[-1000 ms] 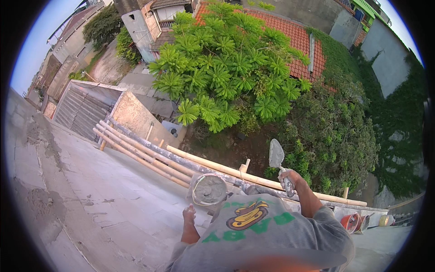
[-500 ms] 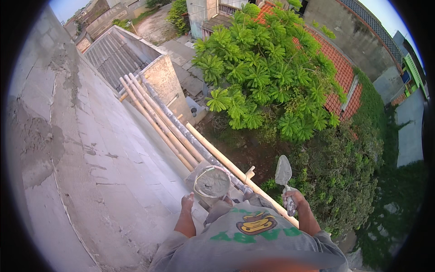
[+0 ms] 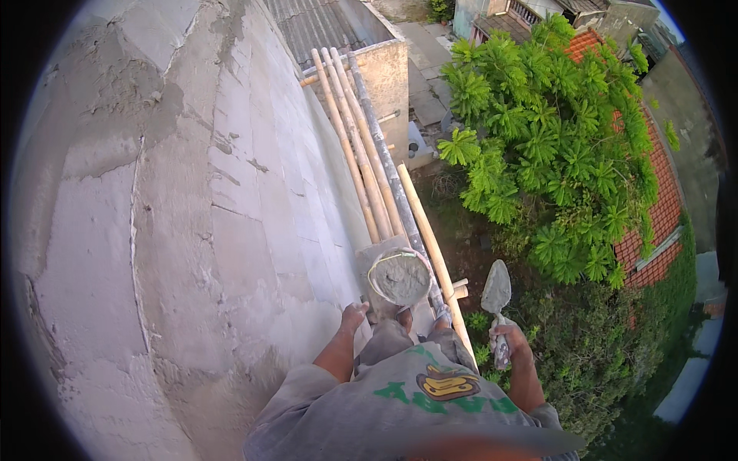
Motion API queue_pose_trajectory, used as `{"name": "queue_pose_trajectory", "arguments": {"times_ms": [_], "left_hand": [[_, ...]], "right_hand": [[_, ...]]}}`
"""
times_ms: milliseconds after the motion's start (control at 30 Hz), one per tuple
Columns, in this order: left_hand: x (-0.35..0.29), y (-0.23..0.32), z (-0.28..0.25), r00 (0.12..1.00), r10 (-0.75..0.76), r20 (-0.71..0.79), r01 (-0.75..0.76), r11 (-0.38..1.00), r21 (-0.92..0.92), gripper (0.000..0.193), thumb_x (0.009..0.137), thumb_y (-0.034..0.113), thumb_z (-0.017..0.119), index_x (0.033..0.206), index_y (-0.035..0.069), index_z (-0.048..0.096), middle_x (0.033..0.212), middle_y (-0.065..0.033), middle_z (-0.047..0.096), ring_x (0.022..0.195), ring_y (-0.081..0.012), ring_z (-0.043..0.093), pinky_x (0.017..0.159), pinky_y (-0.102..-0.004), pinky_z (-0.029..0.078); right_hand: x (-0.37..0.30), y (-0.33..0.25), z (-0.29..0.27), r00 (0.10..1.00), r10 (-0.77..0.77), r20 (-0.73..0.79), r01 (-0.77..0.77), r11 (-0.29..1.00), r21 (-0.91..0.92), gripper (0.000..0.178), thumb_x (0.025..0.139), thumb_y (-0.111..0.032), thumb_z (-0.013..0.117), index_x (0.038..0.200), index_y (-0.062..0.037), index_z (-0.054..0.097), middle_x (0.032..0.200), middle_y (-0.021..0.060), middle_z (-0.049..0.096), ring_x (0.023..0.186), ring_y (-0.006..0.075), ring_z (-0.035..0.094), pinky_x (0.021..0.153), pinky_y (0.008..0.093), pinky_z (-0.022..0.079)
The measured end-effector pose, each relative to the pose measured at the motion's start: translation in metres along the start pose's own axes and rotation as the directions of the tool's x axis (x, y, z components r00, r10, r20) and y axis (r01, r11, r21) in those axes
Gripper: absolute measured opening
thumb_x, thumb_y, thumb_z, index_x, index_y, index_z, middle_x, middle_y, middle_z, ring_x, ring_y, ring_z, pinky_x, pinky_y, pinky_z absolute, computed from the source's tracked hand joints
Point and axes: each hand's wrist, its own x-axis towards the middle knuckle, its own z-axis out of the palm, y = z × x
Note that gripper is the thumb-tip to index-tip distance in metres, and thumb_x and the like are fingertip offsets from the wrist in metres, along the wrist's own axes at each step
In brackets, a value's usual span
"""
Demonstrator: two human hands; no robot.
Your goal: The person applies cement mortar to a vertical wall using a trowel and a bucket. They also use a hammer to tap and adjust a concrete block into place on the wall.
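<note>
My right hand [image 3: 507, 338] is closed round the handle of a mortar-smeared pointed trowel [image 3: 496, 288], its blade pointing away from me, out past the bamboo rail. My left hand [image 3: 354, 316] hangs beside the wall with its fingers curled, and nothing shows in it. Just ahead of that hand, a bucket [image 3: 374, 289] with a pale rim and wire handle stands on a board in front of my feet. Grey wet mortar [image 3: 403, 278] fills much of it.
A tall block wall [image 3: 246, 230] with rough mortar patches rises at my left. Bamboo poles [image 3: 361, 146] run ahead along the narrow scaffold, and a thicker bamboo rail [image 3: 430, 238] edges its right side. Beyond drops a yard with a leafy tree [image 3: 538, 131] and a red tiled roof [image 3: 657, 223].
My view has turned left toward the wall, so the bucket, poles and tree appear farther right. The trowel stays in my right hand, and the left hand remains beside the wall.
</note>
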Motion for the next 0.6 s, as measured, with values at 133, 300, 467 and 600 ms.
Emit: {"name": "queue_pose_trajectory", "arguments": {"times_ms": [133,300,467,600], "left_hand": [[-0.011,0.012,-0.003,1.0,0.025,-0.003,-0.025,0.999,-0.023,0.051,0.089,0.048,0.061,0.105,0.0,0.068,0.107,-0.0222,0.068,0.106,-0.0332,0.064,0.093,-0.0413,0.046],[0.007,0.006,0.006,1.0,0.011,0.012,-0.01,0.996,-0.09,0.051,0.088,0.047,0.062,0.103,-0.002,0.068,0.102,-0.0216,0.069,0.102,-0.0338,0.064,0.089,-0.0411,0.047],[0.038,-0.014,0.006,0.999,0.012,-0.044,-0.018,0.991,-0.134,0.052,0.088,0.045,0.063,0.103,-0.005,0.067,0.099,-0.0221,0.069,0.095,-0.0327,0.066,0.085,-0.0399,0.048],[0.04,-0.029,0.018,0.997,-0.004,-0.08,-0.008,0.989,-0.146,0.051,0.089,0.043,0.064,0.11,-0.003,0.065,0.103,-0.0223,0.069,0.099,-0.0336,0.066,0.088,-0.039,0.048]], "right_hand": [[0.01,0.008,-0.008,0.999,0.018,0.027,-0.017,1.0,-0.02,0.011,0.071,-0.006,0.061,0.079,-0.0047,0.053,0.061,0.0071,0.055,0.045,0.0199,0.055,0.042,0.0348,0.048],[0.029,0.03,-0.028,0.998,0.052,0.017,-0.051,0.996,-0.07,0.011,0.072,-0.005,0.06,0.08,-0.0049,0.053,0.062,0.0069,0.055,0.046,0.0205,0.056,0.042,0.0369,0.05],[0.016,0.021,0.004,0.993,0.108,-0.048,-0.115,0.98,-0.161,0.012,0.071,-0.005,0.061,0.079,-0.0048,0.052,0.062,0.0066,0.054,0.047,0.0199,0.055,0.041,0.0349,0.047],[0.038,0.023,0.008,0.993,-0.01,-0.122,-0.054,0.858,-0.511,0.03,0.068,-0.007,0.066,0.097,-0.0009,0.06,0.067,0.0075,0.057,0.05,0.0174,0.057,0.044,0.0321,0.048]]}}
